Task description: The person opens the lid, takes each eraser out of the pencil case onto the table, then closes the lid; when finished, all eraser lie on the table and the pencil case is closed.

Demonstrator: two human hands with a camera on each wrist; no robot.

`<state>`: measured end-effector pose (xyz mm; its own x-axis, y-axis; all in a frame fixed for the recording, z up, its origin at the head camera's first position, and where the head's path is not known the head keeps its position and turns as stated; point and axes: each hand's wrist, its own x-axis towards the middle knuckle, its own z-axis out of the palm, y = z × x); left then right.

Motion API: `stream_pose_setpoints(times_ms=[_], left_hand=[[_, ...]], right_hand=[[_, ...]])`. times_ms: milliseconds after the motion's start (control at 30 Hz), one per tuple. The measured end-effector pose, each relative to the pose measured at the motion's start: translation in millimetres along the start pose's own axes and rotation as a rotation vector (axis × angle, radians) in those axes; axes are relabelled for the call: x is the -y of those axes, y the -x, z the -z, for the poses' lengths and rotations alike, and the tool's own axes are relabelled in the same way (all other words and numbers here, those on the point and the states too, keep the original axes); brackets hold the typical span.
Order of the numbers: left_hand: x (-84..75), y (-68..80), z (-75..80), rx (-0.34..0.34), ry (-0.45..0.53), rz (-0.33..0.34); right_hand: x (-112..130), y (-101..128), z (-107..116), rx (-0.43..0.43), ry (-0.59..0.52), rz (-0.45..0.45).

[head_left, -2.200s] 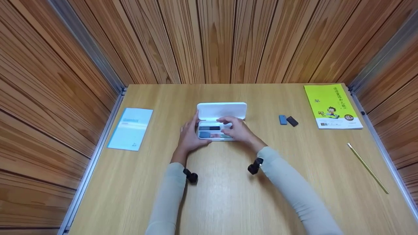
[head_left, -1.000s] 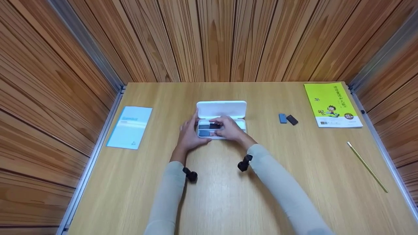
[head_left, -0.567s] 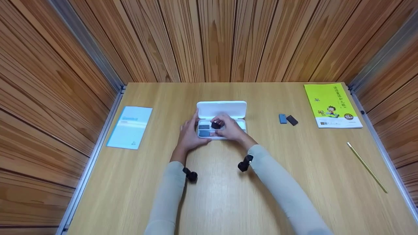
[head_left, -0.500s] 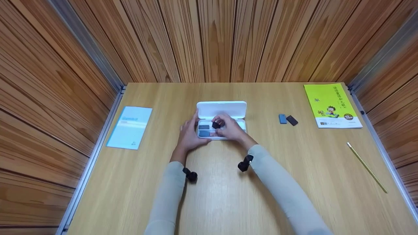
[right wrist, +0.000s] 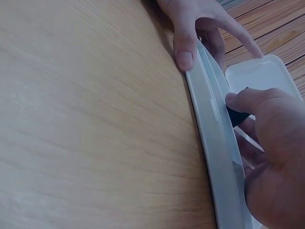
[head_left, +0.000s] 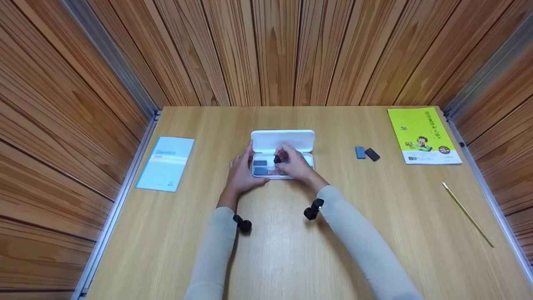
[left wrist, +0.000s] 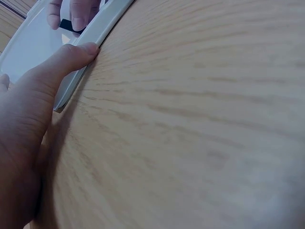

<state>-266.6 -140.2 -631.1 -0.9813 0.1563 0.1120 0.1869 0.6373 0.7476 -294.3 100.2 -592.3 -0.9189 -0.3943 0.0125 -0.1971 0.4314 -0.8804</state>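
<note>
Wood-panelled walls box in a pale wooden worktop point(head_left: 291, 250), and smack in the middle sits a white case point(head_left: 282, 141) with its lid flipped open toward the back. Looks like the left hand point(head_left: 241, 171) is there purely as a brace: fingers straight and relaxed, flat along the case's left end, thumb tip pressed on the front rim so the thing doesn't skid. The right hand point(head_left: 294, 161) is doing the fiddly part, its grip pinching a small black piece point(head_left: 277, 159) between thumb and fingertips just above the tray, with a dark and a bluish piece point(head_left: 260, 171) lying in the tray's left part. Off to the right, well apart, a blue and a black eraser-like block point(head_left: 366, 153) lie side by side, probably parked out of the way, plus a green booklet point(head_left: 422, 135), a pencil point(head_left: 468, 214) and a light blue leaflet point(head_left: 166, 163) on the left. Head view gives the whole layout; the right wrist view shows the pinch on the black piece up close and the left thumb on the rim, which the head view blurs. Left wrist view mostly shows that thumb against the case edge
</note>
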Motion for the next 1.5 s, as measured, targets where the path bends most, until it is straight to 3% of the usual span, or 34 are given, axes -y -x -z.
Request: stream_pose_setpoints(times_ms=[100, 333, 567, 1067, 1500], left_hand=[[0.9, 0.2, -0.4, -0.002, 0.009, 0.000], [-0.7, -2.0, 1.0, 0.012, -0.022, 0.019], [-1.8, -1.1, 0.6, 0.006, 0.000, 0.032], [-2.0, 0.0, 0.9, 0.001, 0.027, 0.022], [-1.4, -0.3, -0.2, 0.007, -0.002, 0.027]], right_hand=[[0, -1, 1, -0.006, -0.012, -0.005], [11, -1, 6, -0.049, -0.065, 0.085], [10, 7, 20, -0.026, -0.026, 0.103], [-4, 28, 57, -0.040, 0.018, 0.070], [-18, 40, 90, -0.055, 0.061, -0.048]])
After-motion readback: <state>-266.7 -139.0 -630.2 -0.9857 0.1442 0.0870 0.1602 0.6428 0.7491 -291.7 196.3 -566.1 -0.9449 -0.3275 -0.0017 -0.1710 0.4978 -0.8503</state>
